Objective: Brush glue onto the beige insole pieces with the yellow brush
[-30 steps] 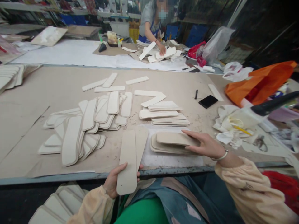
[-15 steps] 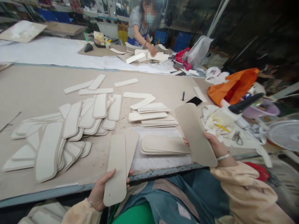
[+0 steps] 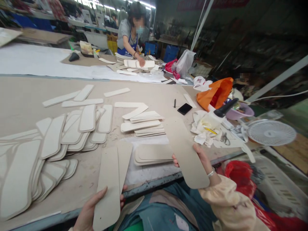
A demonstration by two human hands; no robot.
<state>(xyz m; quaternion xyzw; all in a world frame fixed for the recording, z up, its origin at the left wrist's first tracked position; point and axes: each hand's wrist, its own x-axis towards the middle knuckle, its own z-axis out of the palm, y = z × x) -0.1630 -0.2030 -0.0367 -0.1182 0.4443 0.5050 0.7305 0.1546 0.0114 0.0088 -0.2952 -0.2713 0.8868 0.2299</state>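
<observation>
My left hand (image 3: pixel 88 207) grips a long beige board panel (image 3: pixel 108 183) with rounded ends and small holes. Behind it, fanned out to the right, is a second panel (image 3: pixel 125 157), its lower end within the same grasp. My right hand (image 3: pixel 203 160) is closed around the edges of another panel (image 3: pixel 186 154), tilted above the table's front edge. Between my hands, a stack of similar panels (image 3: pixel 154 152) lies on white paper (image 3: pixel 137 175). Just beyond it are piled narrower pale strips (image 3: pixel 141 125). Left of my left hand spreads a large heap of cream padded-looking pieces (image 3: pixel 21 179).
Toward the right lie a phone (image 3: pixel 184 109), crumpled white scraps (image 3: pixel 199 125), scissors (image 3: pixel 225 138), an orange bag (image 3: pixel 215 93) and a white fan (image 3: pixel 271 132). Across the table a co-worker (image 3: pixel 130 35) handles pale pieces. A plastic basket (image 3: pixel 276 183) stands low at right.
My view has swung right and tipped up, so the table's contents sit farther left. Both hands keep their panels. The co-worker's hand now has a pale piece raised slightly.
</observation>
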